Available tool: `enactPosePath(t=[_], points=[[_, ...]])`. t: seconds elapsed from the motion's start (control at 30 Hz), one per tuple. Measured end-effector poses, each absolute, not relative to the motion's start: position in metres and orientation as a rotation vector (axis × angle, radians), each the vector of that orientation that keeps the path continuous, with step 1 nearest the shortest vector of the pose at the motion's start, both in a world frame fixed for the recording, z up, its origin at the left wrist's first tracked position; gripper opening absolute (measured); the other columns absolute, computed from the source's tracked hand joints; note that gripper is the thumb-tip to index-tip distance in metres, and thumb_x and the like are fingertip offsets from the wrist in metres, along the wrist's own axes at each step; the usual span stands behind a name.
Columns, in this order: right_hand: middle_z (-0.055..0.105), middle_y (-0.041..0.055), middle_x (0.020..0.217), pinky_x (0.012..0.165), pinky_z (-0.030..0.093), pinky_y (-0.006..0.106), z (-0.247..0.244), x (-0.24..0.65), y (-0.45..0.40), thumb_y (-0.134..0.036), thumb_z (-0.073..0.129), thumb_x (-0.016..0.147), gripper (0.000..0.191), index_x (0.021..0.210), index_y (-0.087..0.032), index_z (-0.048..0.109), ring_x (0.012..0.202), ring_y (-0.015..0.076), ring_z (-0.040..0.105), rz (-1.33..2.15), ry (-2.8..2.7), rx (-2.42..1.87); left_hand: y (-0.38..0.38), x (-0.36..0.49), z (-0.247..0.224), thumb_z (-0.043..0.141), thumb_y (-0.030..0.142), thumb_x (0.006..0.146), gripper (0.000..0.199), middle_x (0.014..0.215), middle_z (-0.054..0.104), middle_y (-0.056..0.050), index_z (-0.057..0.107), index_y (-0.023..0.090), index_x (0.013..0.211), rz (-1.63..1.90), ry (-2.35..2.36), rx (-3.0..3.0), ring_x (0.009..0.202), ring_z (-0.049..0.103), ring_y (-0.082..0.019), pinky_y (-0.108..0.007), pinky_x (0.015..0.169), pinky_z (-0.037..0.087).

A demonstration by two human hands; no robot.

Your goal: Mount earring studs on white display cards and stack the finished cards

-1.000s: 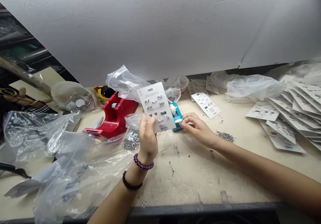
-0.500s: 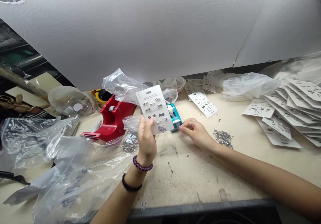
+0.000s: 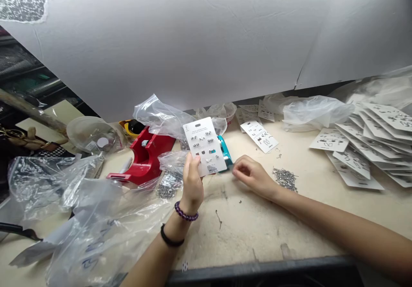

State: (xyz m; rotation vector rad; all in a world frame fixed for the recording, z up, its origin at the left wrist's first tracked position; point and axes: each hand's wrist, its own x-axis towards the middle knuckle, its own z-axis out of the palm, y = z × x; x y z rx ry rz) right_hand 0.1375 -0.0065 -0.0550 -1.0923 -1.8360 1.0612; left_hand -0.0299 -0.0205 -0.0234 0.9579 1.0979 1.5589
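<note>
My left hand (image 3: 193, 179) pinches the lower left edge of a white card (image 3: 205, 146) carrying several rows of small metal earrings. Behind the card's right edge stands a teal tape dispenser (image 3: 226, 152), partly hidden by it. My right hand (image 3: 247, 171) is just right of the dispenser, thumb and forefinger pressed together; whatever they pinch is too small to name. To the right of that hand lies a pile of small metal pieces (image 3: 285, 179).
A red tape dispenser (image 3: 149, 156) and clear plastic bags (image 3: 106, 231) are on the left. Stacked earring cards (image 3: 380, 137) lie at the right, with more cards (image 3: 259, 136) further back. A white panel (image 3: 199, 42) rises behind the table.
The card in my left hand has shifted slightly right and down in view, covering more of the teal dispenser. My right hand is now slightly away from the dispenser, its fingers still pinched.
</note>
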Motion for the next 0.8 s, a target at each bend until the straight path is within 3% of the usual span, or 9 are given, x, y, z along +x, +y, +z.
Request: enactPosePath(t=[0.1, 0.2, 0.37, 0.53, 0.63, 0.8], points=[[0.052, 0.0048, 0.089, 0.076, 0.048, 0.033, -0.04, 0.142, -0.007, -0.029, 0.052, 0.081, 0.012, 0.086, -0.019, 0.051, 0.083, 0.0144, 0.053, 1.094, -1.548, -0.995, -0.024, -0.028, -0.023, 0.04, 0.031, 0.084, 0.024, 0.102, 0.058, -0.005, 0.049, 0.019, 0.103, 1.479, 1.105, 1.026, 0.09, 0.057, -0.018, -0.028, 0.071, 0.049], [0.051, 0.0052, 0.102, 0.084, 0.047, 0.035, -0.02, 0.142, -0.004, -0.031, 0.057, 0.078, 0.033, 0.105, -0.022, 0.043, 0.096, 0.0157, 0.052, 1.14, -1.471, -0.935, -0.028, -0.025, -0.023, 0.04, 0.033, 0.084, 0.026, 0.103, 0.057, -0.006, 0.047, 0.019, 0.105, 1.362, 1.086, 1.076, 0.084, 0.057, -0.019, -0.027, 0.059, 0.05], [0.045, 0.0063, 0.117, 0.089, 0.046, 0.036, -0.003, 0.136, 0.005, -0.03, 0.064, 0.071, 0.049, 0.113, -0.024, 0.038, 0.11, 0.0191, 0.046, 1.121, -1.485, -0.933, -0.033, -0.021, -0.023, 0.04, 0.036, 0.084, 0.029, 0.109, 0.054, -0.007, 0.045, 0.019, 0.108, 1.245, 1.016, 1.094, 0.085, 0.056, -0.019, -0.027, 0.055, 0.051], [0.049, 0.0102, 0.112, 0.076, 0.052, 0.036, -0.003, 0.138, 0.01, -0.024, 0.058, 0.073, 0.059, 0.123, -0.022, 0.025, 0.093, 0.0186, 0.056, 1.418, -1.456, -0.947, -0.032, -0.023, -0.021, 0.04, 0.043, 0.083, 0.036, 0.101, 0.057, -0.006, 0.047, 0.021, 0.11, 1.08, 0.976, 1.133, 0.077, 0.058, -0.018, -0.029, 0.054, 0.051], [0.053, 0.0096, 0.106, 0.074, 0.052, 0.035, 0.002, 0.147, 0.015, -0.017, 0.054, 0.073, 0.057, 0.123, -0.021, 0.025, 0.091, 0.0185, 0.057, 1.466, -1.512, -0.895, -0.028, -0.028, -0.02, 0.033, 0.049, 0.083, 0.043, 0.092, 0.061, -0.008, 0.053, 0.016, 0.103, 1.094, 1.083, 1.153, 0.066, 0.057, -0.014, -0.025, 0.052, 0.049], [0.053, 0.0087, 0.107, 0.077, 0.049, 0.032, 0.013, 0.165, 0.016, -0.011, 0.049, 0.072, 0.039, 0.11, -0.018, 0.039, 0.096, 0.0171, 0.054, 1.511, -1.866, -0.78, -0.022, -0.034, -0.02, 0.04, 0.047, 0.081, 0.045, 0.103, 0.059, -0.01, 0.045, 0.018, 0.115, 1.134, 1.002, 1.093, 0.088, 0.058, -0.02, -0.031, 0.069, 0.05]])
